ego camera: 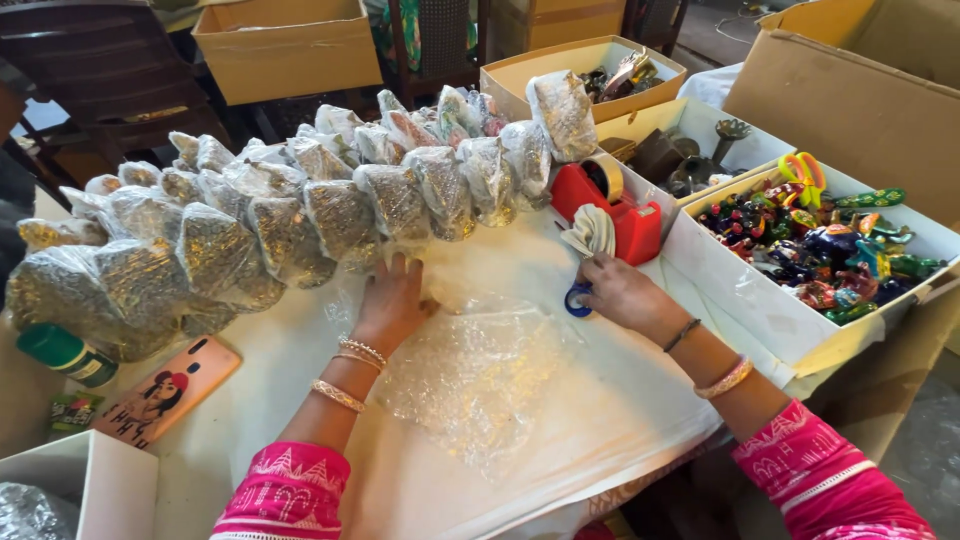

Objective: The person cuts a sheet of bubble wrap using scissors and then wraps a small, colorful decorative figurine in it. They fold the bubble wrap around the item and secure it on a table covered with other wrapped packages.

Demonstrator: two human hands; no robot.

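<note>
The left hand (pixel 392 305) lies flat and open on a sheet of bubble wrap (pixel 470 375) spread on the counter (pixel 250 400). Just right of the sheet, the right hand (pixel 620 292) is closed on blue-handled scissors (pixel 578 298), beside the red tape dispenser (pixel 615 210). Behind the sheet, a long heap of wrapped bundles (pixel 270 230) suggests much wrapping is finished. Well right of the sheet, a white box (pixel 740 300) of bright painted figures (pixel 810 250) lies unwrapped, so a good deal seems left.
</note>
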